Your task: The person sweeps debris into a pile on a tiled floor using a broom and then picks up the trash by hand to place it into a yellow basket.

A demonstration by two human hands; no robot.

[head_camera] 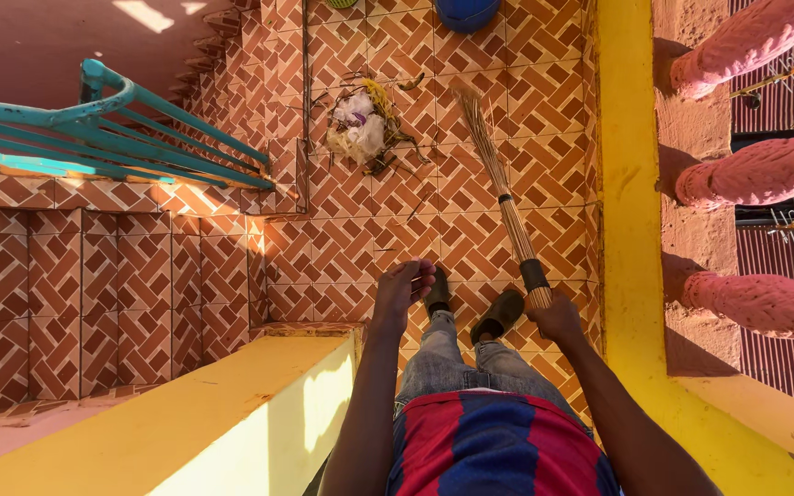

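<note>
My right hand [556,317] grips the handle end of a straw broom [504,197], whose bristles reach forward across the tiled floor. My left hand [402,292] hangs free in front of me with its fingers loosely curled and nothing in it. Ahead of the broom's tip lies a pile of rubbish [362,124]: white plastic, yellow scraps and dry twigs swept together on the tiles. My feet in dark shoes [498,315] stand just below the hands.
A yellow ledge [232,404] runs at my left, and a teal metal railing [103,129] stands above tiled steps. On the right are a yellow curb [631,230] and pink balusters [765,170]. A blue container [466,11] sits at the far edge.
</note>
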